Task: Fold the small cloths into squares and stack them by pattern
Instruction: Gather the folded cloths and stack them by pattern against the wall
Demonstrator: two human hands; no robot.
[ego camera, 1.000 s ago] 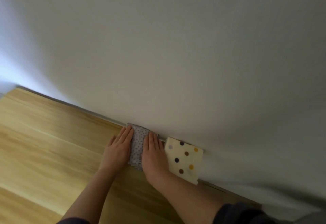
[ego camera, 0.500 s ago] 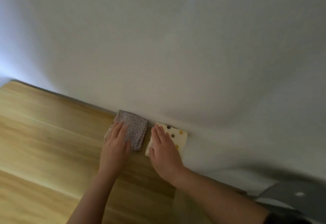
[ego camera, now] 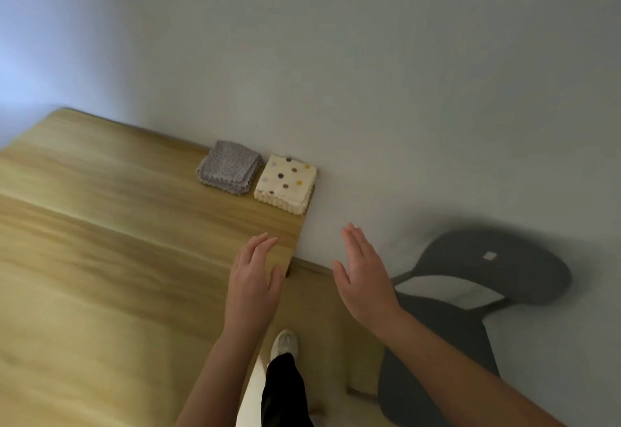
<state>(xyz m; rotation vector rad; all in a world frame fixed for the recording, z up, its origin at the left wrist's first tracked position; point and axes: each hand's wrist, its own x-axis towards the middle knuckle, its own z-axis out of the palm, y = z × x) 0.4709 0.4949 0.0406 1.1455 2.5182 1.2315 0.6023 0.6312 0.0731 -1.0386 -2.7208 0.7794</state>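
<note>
Hovering open-fingered and empty near the right edge of the wooden table, the left hand and right hand are clear of the grey cloth stack and cream polka-dot stack, side by side at its far corner, apparently sorted by pattern.

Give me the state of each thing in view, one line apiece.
Grey stack: folded, piled on the table, untouched.
Dotted stack: folded, piled at the table corner, right of the grey stack, untouched.
Left hand: open, empty, over the table.
Right hand: open, empty, touching nothing.
Chair: unoccupied, beside the table.
</note>
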